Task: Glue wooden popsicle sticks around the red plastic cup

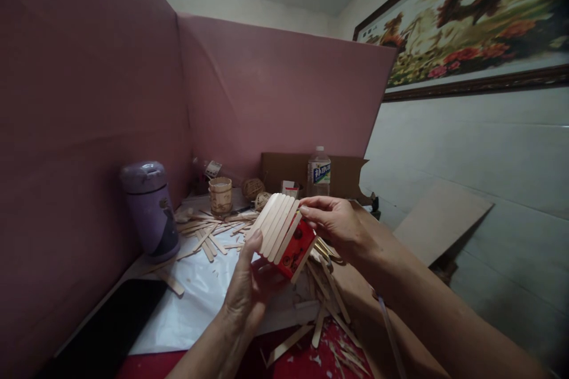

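Note:
A red box [301,243] with dark printed marks is held up over the table, tilted. Pale wooden craft sticks [274,226] lie side by side across one of its faces, and a stretch of red shows beside them. My left hand [246,284] grips the box from below and the left, thumb on the sticks. At the box's upper right, my right hand [333,219] pinches the top end of a wooden stick at the edge of the row. Other fingers of my left hand are hidden behind the box.
Loose sticks [210,243] litter the white sheet [195,302] and the right side. A purple thermos [149,213] stands left, a black object [111,325] before it. Behind are a stick-covered cup [220,196], twine balls [253,189], a bottle [319,173] and cardboard [351,174].

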A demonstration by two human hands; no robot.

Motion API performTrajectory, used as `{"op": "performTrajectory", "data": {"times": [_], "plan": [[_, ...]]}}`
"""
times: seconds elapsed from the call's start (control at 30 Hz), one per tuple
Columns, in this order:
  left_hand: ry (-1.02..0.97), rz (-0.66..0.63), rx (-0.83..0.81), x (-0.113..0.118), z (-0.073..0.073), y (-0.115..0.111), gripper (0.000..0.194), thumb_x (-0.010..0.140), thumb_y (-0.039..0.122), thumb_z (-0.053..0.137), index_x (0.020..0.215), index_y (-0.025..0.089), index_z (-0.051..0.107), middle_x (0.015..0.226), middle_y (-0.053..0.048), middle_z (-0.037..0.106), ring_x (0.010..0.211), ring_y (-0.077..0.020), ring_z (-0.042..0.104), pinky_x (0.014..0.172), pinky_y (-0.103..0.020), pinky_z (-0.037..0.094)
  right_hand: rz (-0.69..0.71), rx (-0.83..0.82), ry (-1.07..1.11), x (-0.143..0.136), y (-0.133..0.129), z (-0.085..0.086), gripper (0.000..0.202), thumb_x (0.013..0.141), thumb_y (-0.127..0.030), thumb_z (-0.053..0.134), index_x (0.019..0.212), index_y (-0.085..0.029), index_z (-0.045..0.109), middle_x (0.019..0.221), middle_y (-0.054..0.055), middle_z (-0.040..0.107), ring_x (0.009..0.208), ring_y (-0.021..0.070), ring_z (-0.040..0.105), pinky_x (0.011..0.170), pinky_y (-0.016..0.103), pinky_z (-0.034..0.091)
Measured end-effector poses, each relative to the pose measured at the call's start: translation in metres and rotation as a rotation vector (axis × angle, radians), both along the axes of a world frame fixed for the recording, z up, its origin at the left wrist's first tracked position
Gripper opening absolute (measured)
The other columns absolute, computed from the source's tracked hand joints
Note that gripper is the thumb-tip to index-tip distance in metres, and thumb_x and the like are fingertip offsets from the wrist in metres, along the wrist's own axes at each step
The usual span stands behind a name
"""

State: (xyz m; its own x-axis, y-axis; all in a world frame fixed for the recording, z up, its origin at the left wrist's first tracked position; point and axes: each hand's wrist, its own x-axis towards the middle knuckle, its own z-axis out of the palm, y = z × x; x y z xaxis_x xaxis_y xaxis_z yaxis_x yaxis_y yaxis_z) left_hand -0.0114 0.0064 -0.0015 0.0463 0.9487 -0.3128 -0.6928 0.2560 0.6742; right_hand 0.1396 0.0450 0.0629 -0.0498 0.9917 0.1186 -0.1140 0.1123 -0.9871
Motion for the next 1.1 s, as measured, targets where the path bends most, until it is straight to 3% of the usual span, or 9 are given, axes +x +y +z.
{"op": "performTrajectory", "data": {"times": [0.57, 1.1], "plan": [[0.043, 0.021, 0.074, -0.0005, -0.0008, 0.0002, 0.046, 0.082, 0.040, 0.057, 0.123, 0.024, 0.047, 0.095, -0.010, 0.063, 0.069, -0.0227, 0.066, 0.059, -0.036, 0.053, -0.037, 0.028, 0.027, -0.0037, 0.0020, -0.0046, 0.023, 0.059, -0.029, 0.080, 0.077, -0.015, 0.072, 0.070, 0.004, 0.068, 0.058, 0.0133, 0.057, 0.055, 0.028, 0.043], [0.091, 0.067, 0.086, -0.0011, -0.0020, 0.0013, 0.047, 0.077, 0.040, 0.062, 0.120, 0.028, 0.048, 0.089, -0.004, 0.059, 0.067, -0.0203, 0.064, 0.058, -0.036, 0.053, -0.039, 0.008, 0.037, -0.0054, 0.0014, -0.0044, 0.022, 0.061, -0.026, 0.078, 0.078, -0.015, 0.071, 0.069, 0.004, 0.067, 0.056, 0.0122, 0.055, 0.053, 0.027, 0.040]]}}
